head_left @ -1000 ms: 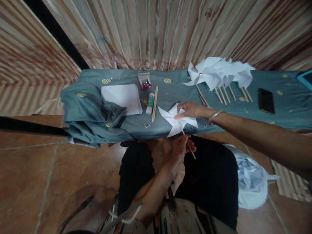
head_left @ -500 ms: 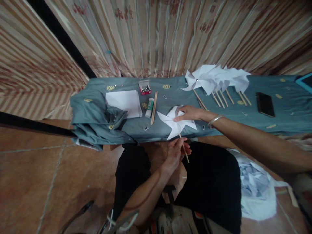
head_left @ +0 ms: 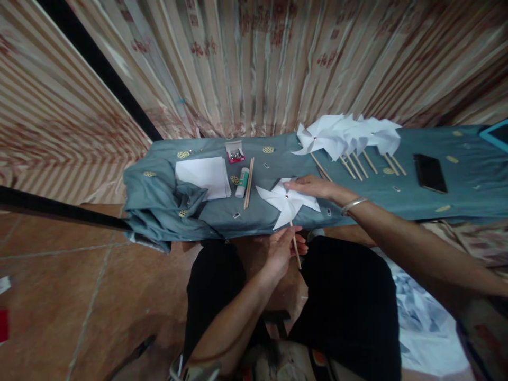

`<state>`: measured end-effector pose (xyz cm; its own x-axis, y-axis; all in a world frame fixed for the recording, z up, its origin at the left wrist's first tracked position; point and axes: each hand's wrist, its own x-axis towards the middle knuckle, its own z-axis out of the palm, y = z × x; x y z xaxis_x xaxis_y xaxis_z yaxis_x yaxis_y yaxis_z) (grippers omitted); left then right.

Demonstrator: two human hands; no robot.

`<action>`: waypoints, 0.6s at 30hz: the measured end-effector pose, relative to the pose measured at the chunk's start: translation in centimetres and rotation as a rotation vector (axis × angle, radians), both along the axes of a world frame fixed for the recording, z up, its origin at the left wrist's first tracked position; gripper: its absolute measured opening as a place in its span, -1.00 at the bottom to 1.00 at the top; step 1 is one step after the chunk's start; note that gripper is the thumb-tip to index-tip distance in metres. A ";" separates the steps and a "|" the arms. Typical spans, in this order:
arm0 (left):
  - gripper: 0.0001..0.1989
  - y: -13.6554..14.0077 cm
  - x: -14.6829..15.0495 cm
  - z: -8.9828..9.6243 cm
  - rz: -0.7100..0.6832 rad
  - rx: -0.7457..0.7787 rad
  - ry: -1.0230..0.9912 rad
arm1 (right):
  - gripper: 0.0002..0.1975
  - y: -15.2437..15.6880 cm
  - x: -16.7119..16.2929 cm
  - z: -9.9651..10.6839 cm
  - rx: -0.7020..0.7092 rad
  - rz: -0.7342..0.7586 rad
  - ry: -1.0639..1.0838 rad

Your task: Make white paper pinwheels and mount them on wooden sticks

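A white paper pinwheel (head_left: pixel 288 203) lies at the front edge of the cloth-covered bench, a silver pin at its centre. Its wooden stick (head_left: pixel 297 256) juts past the edge toward me. My left hand (head_left: pixel 283 247) is closed around that stick just below the blades. My right hand (head_left: pixel 311 187) rests at the pinwheel's upper right, fingers stretched out with the tips touching a blade near the centre. Part of that blade is hidden under the fingers.
Several finished pinwheels (head_left: pixel 337 135) overlap at the back right, near a dark phone (head_left: pixel 431 173). To the left are loose sticks (head_left: pixel 248 182), a glue stick (head_left: pixel 242 182), a small box of pins (head_left: pixel 235 153) and white paper (head_left: pixel 204 174). A white bag (head_left: pixel 428 323) sits on the floor.
My right hand has shifted up off the pinwheel's centre, uncovering the silver pin. The left hand still grips the stick. The camera view has shifted slightly.
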<state>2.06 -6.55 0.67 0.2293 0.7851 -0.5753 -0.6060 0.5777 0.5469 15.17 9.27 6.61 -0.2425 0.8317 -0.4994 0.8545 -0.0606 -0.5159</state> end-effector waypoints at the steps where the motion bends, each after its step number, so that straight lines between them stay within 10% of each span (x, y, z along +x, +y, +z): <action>1: -0.61 0.1 0.0 0.1 0.000 0.001 -0.002 | -0.25 0.0 0.3 -0.1 0.014 -0.016 0.024; 11: -0.59 2.4 -0.7 3.3 0.023 0.130 -0.009 | -0.27 -1.8 3.0 0.7 0.672 -0.391 0.258; 18: -0.75 6.3 -0.5 5.5 0.010 0.175 0.017 | -0.44 -2.6 3.9 -1.1 0.834 -0.751 0.572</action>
